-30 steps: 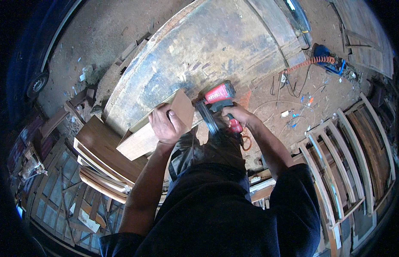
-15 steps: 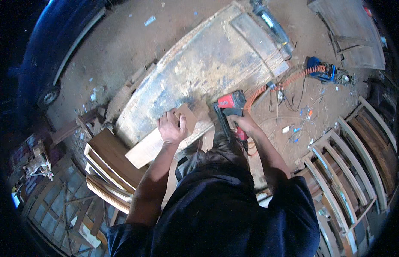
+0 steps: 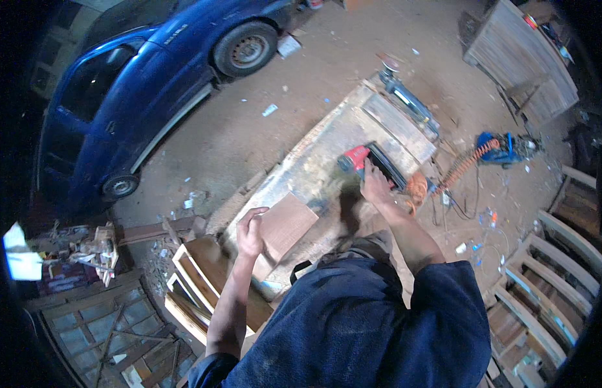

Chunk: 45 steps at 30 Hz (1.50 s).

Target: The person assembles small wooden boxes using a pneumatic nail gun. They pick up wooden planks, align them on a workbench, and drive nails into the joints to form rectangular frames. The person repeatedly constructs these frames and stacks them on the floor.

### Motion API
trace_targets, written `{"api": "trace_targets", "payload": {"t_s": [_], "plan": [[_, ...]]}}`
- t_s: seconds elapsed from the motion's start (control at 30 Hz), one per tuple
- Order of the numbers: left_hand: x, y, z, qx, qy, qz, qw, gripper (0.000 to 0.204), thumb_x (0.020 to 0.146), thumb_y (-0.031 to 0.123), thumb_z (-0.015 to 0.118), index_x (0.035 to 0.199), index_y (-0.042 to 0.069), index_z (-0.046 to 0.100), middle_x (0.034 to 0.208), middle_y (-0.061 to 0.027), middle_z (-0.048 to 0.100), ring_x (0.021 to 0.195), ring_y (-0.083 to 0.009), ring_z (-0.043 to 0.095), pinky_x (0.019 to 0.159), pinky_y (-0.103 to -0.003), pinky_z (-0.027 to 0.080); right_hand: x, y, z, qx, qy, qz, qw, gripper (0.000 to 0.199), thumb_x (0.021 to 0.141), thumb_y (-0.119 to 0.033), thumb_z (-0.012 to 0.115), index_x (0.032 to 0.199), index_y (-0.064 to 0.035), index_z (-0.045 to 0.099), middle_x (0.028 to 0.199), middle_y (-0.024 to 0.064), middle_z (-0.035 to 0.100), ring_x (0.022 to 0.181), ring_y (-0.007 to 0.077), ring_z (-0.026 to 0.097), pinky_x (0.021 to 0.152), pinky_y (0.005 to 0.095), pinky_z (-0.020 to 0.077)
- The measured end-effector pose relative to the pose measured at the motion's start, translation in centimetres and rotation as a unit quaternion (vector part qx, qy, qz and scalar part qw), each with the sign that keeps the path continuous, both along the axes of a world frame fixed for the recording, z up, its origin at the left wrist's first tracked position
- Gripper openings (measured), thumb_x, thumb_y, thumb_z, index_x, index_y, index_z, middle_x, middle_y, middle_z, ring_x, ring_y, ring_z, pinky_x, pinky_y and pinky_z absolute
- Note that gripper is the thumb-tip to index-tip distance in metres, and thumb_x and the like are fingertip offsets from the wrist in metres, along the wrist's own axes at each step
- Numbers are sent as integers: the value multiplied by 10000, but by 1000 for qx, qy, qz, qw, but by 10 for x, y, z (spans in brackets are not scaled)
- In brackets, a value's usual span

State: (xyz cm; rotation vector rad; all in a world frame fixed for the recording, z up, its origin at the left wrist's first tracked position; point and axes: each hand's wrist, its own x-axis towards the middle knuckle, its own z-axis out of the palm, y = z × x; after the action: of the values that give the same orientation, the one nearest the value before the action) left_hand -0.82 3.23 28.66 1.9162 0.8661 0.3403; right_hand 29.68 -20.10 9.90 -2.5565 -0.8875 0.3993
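Observation:
My left hand (image 3: 250, 234) is closed on the left edge of a flat wooden board (image 3: 286, 226), its thumb side toward the top. The board is tilted up over the near part of a worn, dusty wooden workbench (image 3: 327, 139). To the right, my right hand (image 3: 377, 186) is wrapped round the grip of a red and black nail gun (image 3: 356, 157). The gun is at the bench's right side, its black magazine pointing away to the right. I cannot tell whether the gun rests on the bench. An orange coiled air hose (image 3: 469, 165) runs near it.
A grinder-like power tool (image 3: 409, 102) lies at the bench's far end. A blue compressor (image 3: 500, 150) stands on the floor at right. Curved wooden frames (image 3: 553, 278) are at lower right, wooden boxes (image 3: 213, 271) at lower left. A blue vehicle (image 3: 145, 84) is parked at upper left.
The view has shifted, showing more of the vehicle. My right hand has moved the nail gun away from my lap and turned it. My left hand has shifted its hold and tilted the board up.

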Motion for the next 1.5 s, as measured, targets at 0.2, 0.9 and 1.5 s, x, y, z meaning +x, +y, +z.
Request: {"api": "trace_targets", "payload": {"t_s": [0.2, 0.9, 1.5], "plan": [[-32, 19, 72, -285, -351, 145, 880, 434, 927, 335, 503, 1129, -28, 632, 1063, -112, 679, 1014, -230, 649, 934, -371, 509, -62, 39, 13, 155, 229, 0, 961, 570, 918, -293, 710, 1375, 3, 542, 1263, 209, 623, 1192, 346, 594, 988, 455, 501], [-96, 69, 9, -396, -339, 470, 712, 507, 992, 467, 307, 1208, 79, 553, 1051, -142, 639, 933, -304, 654, 735, -486, 539, -105, 13, 60, 309, 739, -171, 574, 681, 954, -599, 583, 1377, -64, 576, 1326, 124, 643, 1192, 259, 615, 1040, 433, 471], [-181, -90, -193, -434, -341, 571, 608, 775, 1052, 616, 135, 1445, 56, 501, 1427, -171, 572, 1276, -358, 567, 1090, -501, 474, -87, -6, -17, 112, 683, -124, 711, 729, 970, -613, 522, 1460, -73, 506, 1391, 141, 607, 1251, 329, 592, 1043, 509, 484]]}}
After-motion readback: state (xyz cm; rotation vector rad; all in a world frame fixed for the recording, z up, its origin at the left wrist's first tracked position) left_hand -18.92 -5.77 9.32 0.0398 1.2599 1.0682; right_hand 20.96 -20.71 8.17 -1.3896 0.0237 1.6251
